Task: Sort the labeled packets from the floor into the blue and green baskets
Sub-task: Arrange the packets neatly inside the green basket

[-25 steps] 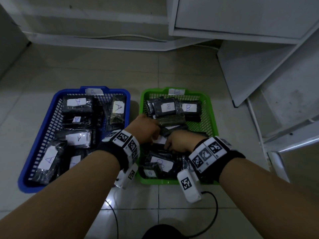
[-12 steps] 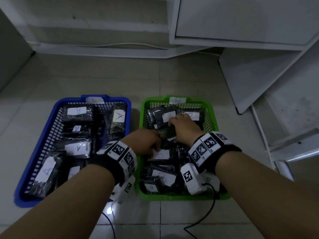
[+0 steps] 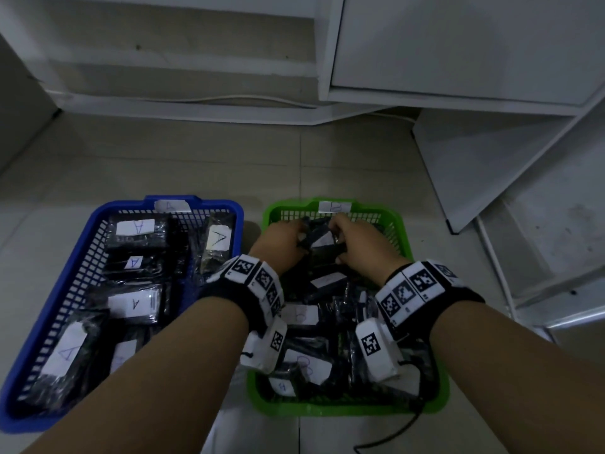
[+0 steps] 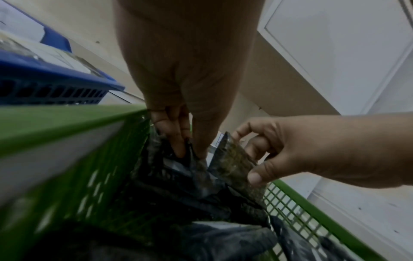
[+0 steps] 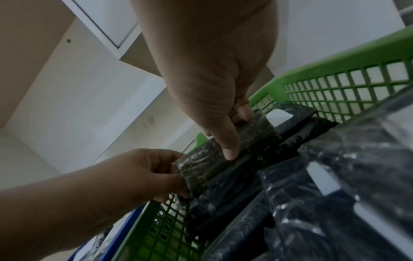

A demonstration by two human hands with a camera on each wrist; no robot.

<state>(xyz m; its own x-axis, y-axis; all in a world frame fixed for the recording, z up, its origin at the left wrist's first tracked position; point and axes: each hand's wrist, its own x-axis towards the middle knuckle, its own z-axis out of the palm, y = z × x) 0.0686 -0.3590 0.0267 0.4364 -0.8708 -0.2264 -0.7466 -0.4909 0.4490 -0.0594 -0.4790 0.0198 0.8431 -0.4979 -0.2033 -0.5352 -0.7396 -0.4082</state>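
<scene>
Both hands reach into the far end of the green basket (image 3: 343, 409), which holds several dark plastic packets with white B labels. Between them they hold one dark packet (image 3: 316, 235). My left hand (image 3: 299, 239) pinches its left end, seen close in the left wrist view (image 4: 190, 150). My right hand (image 3: 335, 237) grips its right end, thumb on top and fingers behind (image 5: 236, 135). The packet (image 5: 201, 167) stands on edge above the others near the basket's far wall. The blue basket (image 3: 23, 417) on the left holds several packets labeled A.
White cabinets (image 3: 458, 44) and a leaning white panel (image 3: 474, 165) stand beyond and right of the baskets. A black cable (image 3: 393, 437) trails on the tiled floor (image 3: 196, 165) near the green basket's front. No packets show on the floor.
Both hands moved from the middle of the green basket to its far end. They now hold one packet together.
</scene>
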